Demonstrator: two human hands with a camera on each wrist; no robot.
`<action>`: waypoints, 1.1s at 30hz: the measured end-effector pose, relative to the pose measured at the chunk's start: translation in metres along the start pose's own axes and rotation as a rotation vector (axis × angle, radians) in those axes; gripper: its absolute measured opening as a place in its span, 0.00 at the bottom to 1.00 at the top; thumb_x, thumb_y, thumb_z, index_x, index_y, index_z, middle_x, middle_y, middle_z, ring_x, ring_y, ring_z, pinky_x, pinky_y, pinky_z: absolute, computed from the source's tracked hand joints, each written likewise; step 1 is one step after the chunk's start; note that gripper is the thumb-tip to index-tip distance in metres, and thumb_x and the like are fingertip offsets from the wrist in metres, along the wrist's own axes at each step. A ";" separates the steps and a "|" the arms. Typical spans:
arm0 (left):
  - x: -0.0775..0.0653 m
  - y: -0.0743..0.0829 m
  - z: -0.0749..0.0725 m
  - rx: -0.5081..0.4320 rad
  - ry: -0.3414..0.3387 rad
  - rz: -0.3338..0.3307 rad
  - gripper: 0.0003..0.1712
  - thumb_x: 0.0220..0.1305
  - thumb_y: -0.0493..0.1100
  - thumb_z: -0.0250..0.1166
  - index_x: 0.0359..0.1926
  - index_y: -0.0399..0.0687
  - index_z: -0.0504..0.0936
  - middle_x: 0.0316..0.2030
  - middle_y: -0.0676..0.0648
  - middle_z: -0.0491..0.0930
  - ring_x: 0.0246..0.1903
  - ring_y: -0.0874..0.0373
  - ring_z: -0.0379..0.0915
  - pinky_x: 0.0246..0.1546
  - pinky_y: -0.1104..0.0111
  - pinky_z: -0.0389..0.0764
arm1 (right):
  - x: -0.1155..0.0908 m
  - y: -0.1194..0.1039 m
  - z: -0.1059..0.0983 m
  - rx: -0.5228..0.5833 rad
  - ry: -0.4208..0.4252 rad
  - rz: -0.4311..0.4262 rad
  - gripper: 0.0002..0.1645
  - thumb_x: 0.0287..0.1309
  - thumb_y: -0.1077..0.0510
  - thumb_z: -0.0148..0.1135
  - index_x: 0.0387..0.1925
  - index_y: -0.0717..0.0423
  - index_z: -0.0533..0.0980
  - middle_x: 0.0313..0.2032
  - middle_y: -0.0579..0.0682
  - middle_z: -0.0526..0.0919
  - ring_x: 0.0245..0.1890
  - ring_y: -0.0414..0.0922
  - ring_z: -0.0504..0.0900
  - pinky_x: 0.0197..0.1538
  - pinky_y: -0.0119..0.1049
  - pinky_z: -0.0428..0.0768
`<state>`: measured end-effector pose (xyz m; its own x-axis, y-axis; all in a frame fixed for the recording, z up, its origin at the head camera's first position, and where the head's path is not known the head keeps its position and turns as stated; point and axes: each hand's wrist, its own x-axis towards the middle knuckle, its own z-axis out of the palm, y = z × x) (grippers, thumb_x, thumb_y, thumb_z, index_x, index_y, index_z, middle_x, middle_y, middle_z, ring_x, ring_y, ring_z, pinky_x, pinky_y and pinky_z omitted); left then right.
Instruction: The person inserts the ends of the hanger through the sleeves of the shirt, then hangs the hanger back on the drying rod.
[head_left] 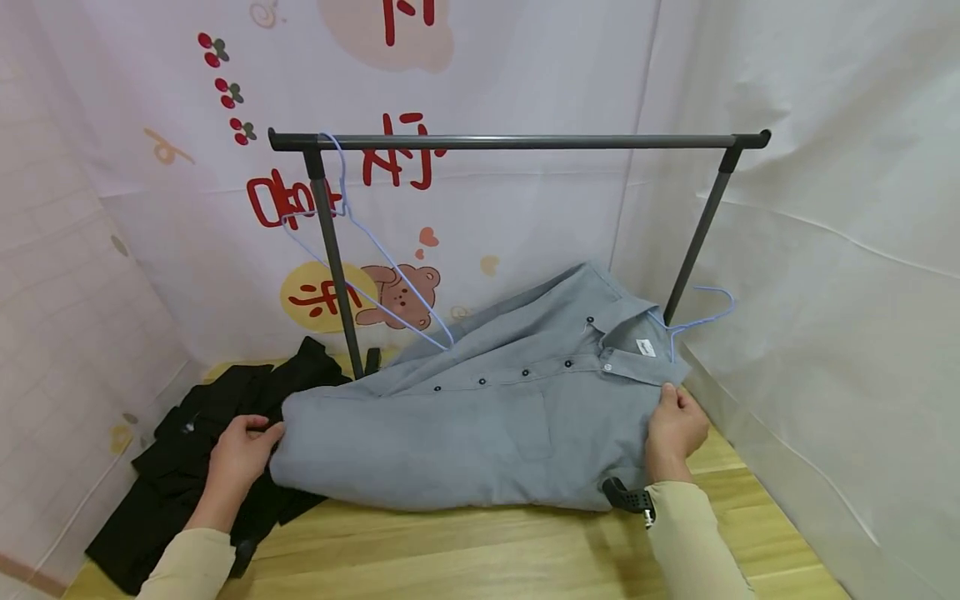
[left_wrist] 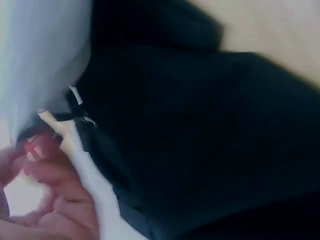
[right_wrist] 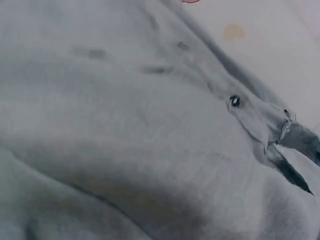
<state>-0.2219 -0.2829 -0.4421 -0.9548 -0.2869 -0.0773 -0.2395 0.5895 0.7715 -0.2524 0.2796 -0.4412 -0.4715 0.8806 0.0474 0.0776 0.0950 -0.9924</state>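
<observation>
A grey-blue button-up shirt (head_left: 465,442) is stretched sideways between both hands, its collar toward the right. My left hand (head_left: 242,454) pinches the shirt's left end between thumb and fingers; the left wrist view shows these fingers (left_wrist: 55,170) closed at the grey cloth's edge. At the other end, my right hand (head_left: 677,425) pinches the shoulder just below the collar (head_left: 633,333). The right wrist view holds only shirt cloth (right_wrist: 125,120) and its buttons, with the hand out of sight. A light-blue hanger (head_left: 708,318) sits in the shirt, its hook sticking out past the collar.
Behind the shirt stands a dark metal clothes rack (head_left: 525,142). An empty light-blue hanger (head_left: 390,267) hangs at its left end. Black garments (head_left: 187,450) lie heaped at the left of the wooden table (head_left: 450,554). White printed cloth (head_left: 525,67) encloses the back and sides.
</observation>
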 end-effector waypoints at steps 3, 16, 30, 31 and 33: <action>-0.002 -0.010 0.005 0.063 -0.141 -0.008 0.45 0.74 0.64 0.49 0.66 0.23 0.58 0.42 0.32 0.76 0.33 0.48 0.76 0.32 0.60 0.76 | -0.001 0.002 0.001 -0.009 0.001 -0.008 0.15 0.65 0.55 0.62 0.39 0.64 0.84 0.19 0.26 0.69 0.33 0.44 0.71 0.37 0.30 0.65; -0.009 -0.019 0.016 -0.297 -0.143 0.096 0.28 0.78 0.47 0.50 0.69 0.34 0.58 0.38 0.52 0.79 0.35 0.63 0.74 0.36 0.70 0.77 | -0.004 0.000 -0.003 0.018 -0.010 0.002 0.14 0.66 0.55 0.61 0.33 0.65 0.79 0.15 0.26 0.66 0.31 0.44 0.67 0.35 0.31 0.64; -0.027 0.012 0.071 0.305 0.263 0.623 0.15 0.59 0.36 0.71 0.47 0.40 0.82 0.44 0.39 0.76 0.43 0.41 0.73 0.40 0.47 0.72 | -0.012 -0.004 0.008 0.016 -0.039 -0.002 0.16 0.66 0.54 0.61 0.40 0.67 0.82 0.23 0.33 0.72 0.31 0.41 0.69 0.37 0.32 0.65; -0.031 0.017 0.081 0.345 0.268 0.714 0.14 0.56 0.36 0.74 0.44 0.42 0.83 0.42 0.41 0.77 0.43 0.42 0.74 0.40 0.48 0.72 | -0.013 -0.004 0.009 0.019 -0.040 -0.007 0.16 0.66 0.55 0.61 0.40 0.67 0.82 0.24 0.35 0.73 0.31 0.41 0.69 0.37 0.32 0.66; -0.039 0.027 0.102 0.435 0.237 0.884 0.14 0.51 0.39 0.78 0.40 0.46 0.85 0.39 0.44 0.78 0.41 0.45 0.74 0.38 0.51 0.72 | -0.015 -0.004 0.011 0.020 -0.039 -0.014 0.16 0.66 0.55 0.62 0.41 0.68 0.82 0.26 0.37 0.74 0.31 0.41 0.69 0.37 0.32 0.66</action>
<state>-0.2092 -0.1787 -0.4827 -0.7730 0.2708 0.5737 0.4476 0.8737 0.1907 -0.2552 0.2610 -0.4388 -0.5059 0.8607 0.0573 0.0538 0.0978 -0.9938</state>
